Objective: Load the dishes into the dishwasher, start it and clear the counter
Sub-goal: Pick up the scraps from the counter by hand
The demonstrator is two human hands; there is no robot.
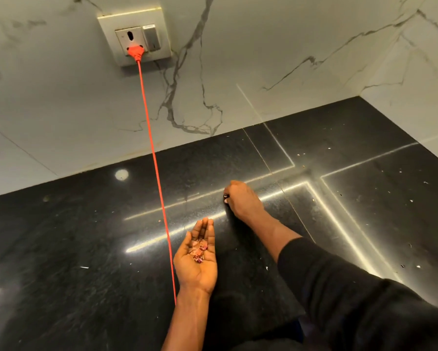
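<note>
We note a black polished stone counter [86, 236] running into a corner of white, grey-veined marble-look wall [263, 59].

1. Left hand [196, 262]: palm up, just above the counter near the front edge. Its fingers [207, 229] lie straight and pressed together, the palm slightly cupped. A small heap of pink-red flaky scraps [198, 252] rests in the hollow of the palm. We cannot tell what the scraps are.

2. Right hand [242, 198]: back toward the camera, reaching further across the counter from a black sleeve [352, 287]. The fingers curl down and bunch at the counter surface, with the tips mostly hidden behind the knuckles. A tiny pale fleck [226, 197] shows at the tips – whether it is pinched or only touched, we cannot tell.

3. Loose debris: small pale crumbs [411, 200] lie scattered over the right part of the counter, each too small to identify.

4. Cord: a thin red cord [157, 173] hangs from a red plug [136, 51] seated in a cream wall socket plate [134, 36]. It crosses the view just left of the left hand, and its lower end is hidden behind the left forearm.

The sleeve and both forearms are cut off by the bottom frame edge.
</note>
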